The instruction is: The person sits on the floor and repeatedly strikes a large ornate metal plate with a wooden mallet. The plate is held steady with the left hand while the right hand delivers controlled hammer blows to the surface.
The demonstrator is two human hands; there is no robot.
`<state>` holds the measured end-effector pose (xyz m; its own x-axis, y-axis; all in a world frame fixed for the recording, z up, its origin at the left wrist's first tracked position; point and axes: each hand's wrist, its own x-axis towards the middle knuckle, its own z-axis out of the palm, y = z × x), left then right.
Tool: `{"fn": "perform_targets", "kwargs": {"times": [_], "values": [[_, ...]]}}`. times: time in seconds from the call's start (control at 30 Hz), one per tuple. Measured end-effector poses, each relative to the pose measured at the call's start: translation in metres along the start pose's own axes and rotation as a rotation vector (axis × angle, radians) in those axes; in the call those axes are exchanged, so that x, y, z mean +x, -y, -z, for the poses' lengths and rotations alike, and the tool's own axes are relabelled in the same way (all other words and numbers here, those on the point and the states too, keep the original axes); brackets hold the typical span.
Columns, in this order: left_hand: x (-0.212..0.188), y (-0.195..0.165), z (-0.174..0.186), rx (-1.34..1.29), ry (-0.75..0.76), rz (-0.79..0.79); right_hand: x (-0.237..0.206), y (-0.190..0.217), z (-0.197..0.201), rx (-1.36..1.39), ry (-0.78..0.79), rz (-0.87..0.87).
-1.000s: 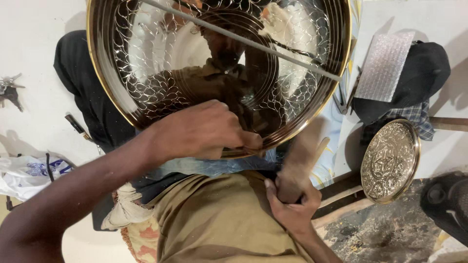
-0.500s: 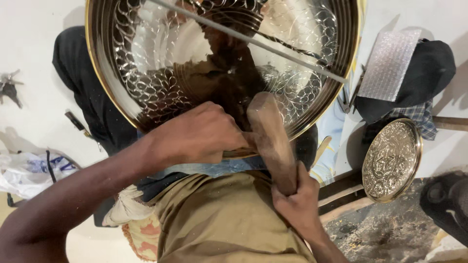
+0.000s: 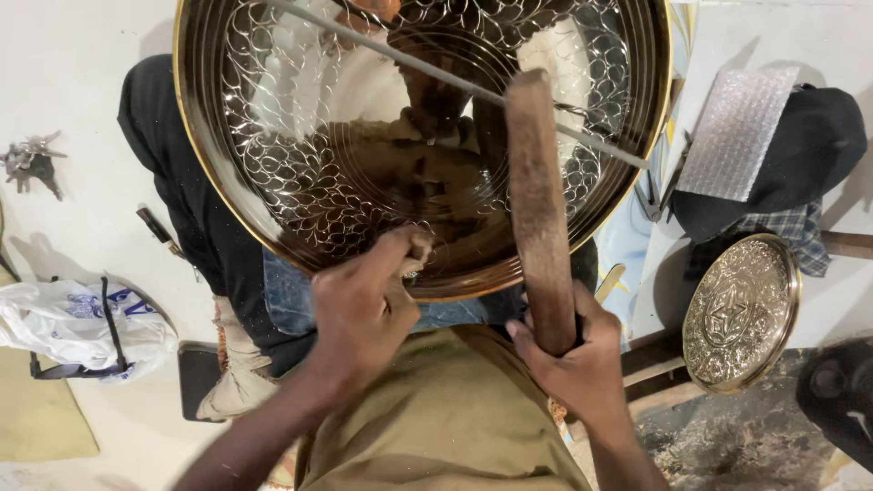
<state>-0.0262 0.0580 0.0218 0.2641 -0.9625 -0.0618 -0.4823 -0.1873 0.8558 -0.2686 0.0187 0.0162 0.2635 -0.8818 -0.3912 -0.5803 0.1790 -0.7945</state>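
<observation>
**Two Hands, One Big Shiny Tray**

While the left hand (image 3: 364, 305) rests on the near rim of a big round brass tray (image 3: 273, 182), the right hand (image 3: 577, 359) is wrapped tight around a long wooden stick (image 3: 538, 209). The left hand's fingers are curled in close, and the thumb and fingertips pinch something small against the tray's edge. What that small thing is cannot be told, because the hand hides it. The right hand's fingers are closed all the way around the lower end of the stick. The stick points up and away from the person, and its top end lies over the middle of the tray.

The tray sits on the person's lap, just above the tan shirt (image 3: 446, 418). It is very shiny, and it has a pattern of small loops cut all over it. A thin metal rod (image 3: 455, 80) runs slantwise across the upper part of the tray.

To the right, a smaller round brass plate (image 3: 741, 314) with a carved pattern leans near some wooden boards. Above it lies a sheet of bubble wrap (image 3: 737, 132) on dark cloth. To the left, a white plastic bag (image 3: 82, 323) lies on the floor, and a bunch of keys (image 3: 27, 162) lies farther up.
</observation>
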Motion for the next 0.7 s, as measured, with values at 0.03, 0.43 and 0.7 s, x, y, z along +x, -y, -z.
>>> {"fn": "perform_targets", "kwargs": {"times": [0.03, 0.43, 0.7], "values": [[-0.005, -0.001, -0.008, -0.055, -0.145, -0.005, 0.005, 0.002, 0.004, -0.033, 0.001, 0.036], [-0.015, 0.009, -0.030, -0.115, -0.305, 0.116, 0.095, 0.120, 0.050, -0.664, 0.505, 0.453], [-0.018, 0.018, -0.024, 0.018, -0.198, 0.064, 0.105, 0.121, 0.046, -0.856, 0.614, 0.484]]}}
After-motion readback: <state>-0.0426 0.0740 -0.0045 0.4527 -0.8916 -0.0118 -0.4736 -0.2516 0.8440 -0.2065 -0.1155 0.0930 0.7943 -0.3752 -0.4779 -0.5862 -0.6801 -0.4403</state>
